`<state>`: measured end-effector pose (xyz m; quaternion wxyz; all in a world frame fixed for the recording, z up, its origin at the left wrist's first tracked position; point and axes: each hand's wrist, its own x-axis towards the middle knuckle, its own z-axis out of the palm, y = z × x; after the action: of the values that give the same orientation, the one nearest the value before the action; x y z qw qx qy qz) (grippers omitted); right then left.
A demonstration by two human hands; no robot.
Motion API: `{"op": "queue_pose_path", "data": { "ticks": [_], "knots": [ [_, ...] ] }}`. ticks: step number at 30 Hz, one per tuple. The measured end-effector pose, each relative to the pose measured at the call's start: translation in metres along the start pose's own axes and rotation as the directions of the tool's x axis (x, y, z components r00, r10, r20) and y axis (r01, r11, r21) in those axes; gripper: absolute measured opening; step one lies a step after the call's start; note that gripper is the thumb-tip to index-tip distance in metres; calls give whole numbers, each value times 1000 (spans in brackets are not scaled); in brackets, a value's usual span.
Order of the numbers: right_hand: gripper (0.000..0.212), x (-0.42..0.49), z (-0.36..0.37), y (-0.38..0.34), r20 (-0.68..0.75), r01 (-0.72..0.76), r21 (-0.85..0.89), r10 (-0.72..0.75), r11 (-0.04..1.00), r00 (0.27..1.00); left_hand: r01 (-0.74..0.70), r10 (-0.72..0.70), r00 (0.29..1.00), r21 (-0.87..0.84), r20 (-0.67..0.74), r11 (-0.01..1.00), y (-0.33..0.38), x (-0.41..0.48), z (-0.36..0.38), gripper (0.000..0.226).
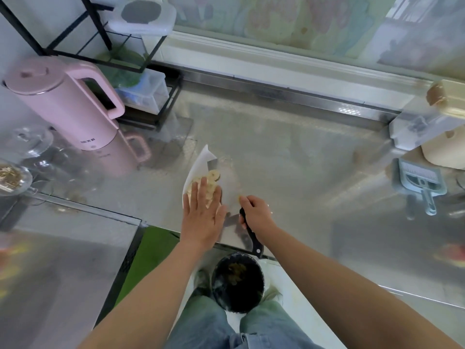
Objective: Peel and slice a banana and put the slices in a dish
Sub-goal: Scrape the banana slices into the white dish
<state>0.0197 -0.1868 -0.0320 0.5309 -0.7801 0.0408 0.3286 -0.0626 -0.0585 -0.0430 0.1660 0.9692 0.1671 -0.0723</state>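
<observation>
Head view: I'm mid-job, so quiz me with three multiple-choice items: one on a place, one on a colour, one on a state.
1. Where does the pink kettle stand?
A. On the counter, left of both hands
B. On the counter, right of both hands
C. On the floor

2. What colour is the handle of the knife?
A. Red
B. Black
C. White

3. How is the left hand set?
A. Flat, fingers straight, over the banana slices
B. Clenched in an empty fist
C. Curled round the kettle's handle

Answers: 1 A, the kettle stands at the far left of the counter. 2 B, the handle sticking out of the right hand is black. 3 A, its straight fingers cover the slices.
</observation>
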Motion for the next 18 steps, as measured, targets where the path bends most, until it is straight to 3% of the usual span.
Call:
{"op": "queue_pose_path", "data": {
  "ticks": [9, 18],
  "knots": [
    [35, -1, -10, 0, -32, 12, -84, -15, 996, 999, 48, -56, 995, -86, -88, 995, 2, 12, -10, 64],
    [30, -7, -35, 5, -60, -24, 3, 25, 1000, 998, 91, -92, 995, -41, -33, 995, 11, 24, -15, 56]
  ]
}}
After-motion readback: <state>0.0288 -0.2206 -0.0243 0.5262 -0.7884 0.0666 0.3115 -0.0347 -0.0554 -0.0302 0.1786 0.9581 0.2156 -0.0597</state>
